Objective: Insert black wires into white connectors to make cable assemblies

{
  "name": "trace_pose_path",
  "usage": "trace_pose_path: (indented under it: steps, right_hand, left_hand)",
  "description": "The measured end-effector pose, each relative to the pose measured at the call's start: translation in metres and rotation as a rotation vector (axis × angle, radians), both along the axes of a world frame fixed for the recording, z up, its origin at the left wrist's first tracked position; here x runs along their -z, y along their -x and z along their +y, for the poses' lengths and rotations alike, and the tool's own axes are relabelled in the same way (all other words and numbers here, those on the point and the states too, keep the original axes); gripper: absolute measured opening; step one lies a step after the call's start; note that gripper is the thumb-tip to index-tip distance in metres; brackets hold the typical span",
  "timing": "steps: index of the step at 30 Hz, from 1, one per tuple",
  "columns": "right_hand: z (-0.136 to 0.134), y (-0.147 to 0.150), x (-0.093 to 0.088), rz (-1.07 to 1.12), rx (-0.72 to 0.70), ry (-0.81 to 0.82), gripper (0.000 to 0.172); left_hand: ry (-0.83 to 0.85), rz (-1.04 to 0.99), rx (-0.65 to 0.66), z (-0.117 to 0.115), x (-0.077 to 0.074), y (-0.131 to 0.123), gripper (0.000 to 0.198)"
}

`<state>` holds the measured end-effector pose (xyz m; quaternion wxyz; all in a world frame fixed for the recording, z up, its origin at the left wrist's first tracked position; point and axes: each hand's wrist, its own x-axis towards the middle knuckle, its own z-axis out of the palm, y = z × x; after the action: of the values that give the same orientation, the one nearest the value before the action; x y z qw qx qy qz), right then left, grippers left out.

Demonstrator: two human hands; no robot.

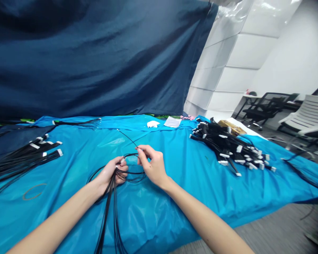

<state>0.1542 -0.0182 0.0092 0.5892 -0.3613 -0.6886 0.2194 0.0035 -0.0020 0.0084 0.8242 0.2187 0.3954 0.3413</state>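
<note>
The left hand (111, 173) closes round one bundle of black cables (111, 185), loops reaching toward the right hand (152, 164), which pinches one thin strand (127, 137). A snug left hold should help—with the strand kept clear of the loops. Beyond the grip: two white scraps (172, 122); left, one brown ring (36, 185); right, one cable pile (222, 139), too tangled to count.

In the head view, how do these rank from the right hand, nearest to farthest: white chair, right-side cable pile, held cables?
1. Held cables: touching the right hand.
2. Cable pile: to its right.
3. White chair: far right, background.
</note>
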Motion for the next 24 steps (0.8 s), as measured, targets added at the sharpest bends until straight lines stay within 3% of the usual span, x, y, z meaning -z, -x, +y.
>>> trace_pose_path:
  steps: [24]
  right_hand:
    - [0.0001,-0.0002,0.0004,0.006,-0.016,-0.009,0.019]
  left_hand:
    - [-0.013,0.001,0.007,0.0005,0.0011,0.0012,0.031]
